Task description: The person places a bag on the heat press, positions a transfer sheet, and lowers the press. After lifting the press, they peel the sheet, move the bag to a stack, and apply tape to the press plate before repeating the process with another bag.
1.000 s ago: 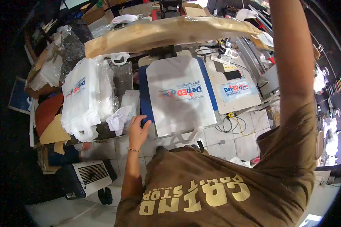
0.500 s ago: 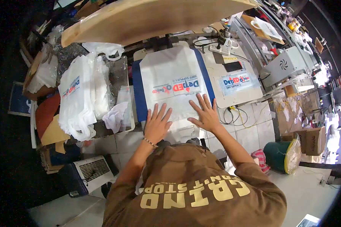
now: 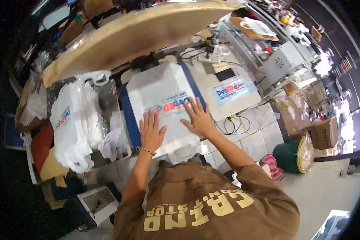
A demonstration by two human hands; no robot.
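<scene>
Farther up the white bag (image 3: 158, 85) than before, I see the left hand (image 3: 152, 133) near the lettering's left end, the right hand (image 3: 199, 119) reaching higher, both spread, gripping nothing. Beneath them, the bag lies on a blue pad (image 3: 193, 83), lengthwise away from the body.

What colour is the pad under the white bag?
The pad is dark blue; the head view shows it best, either side of the bag.
</scene>
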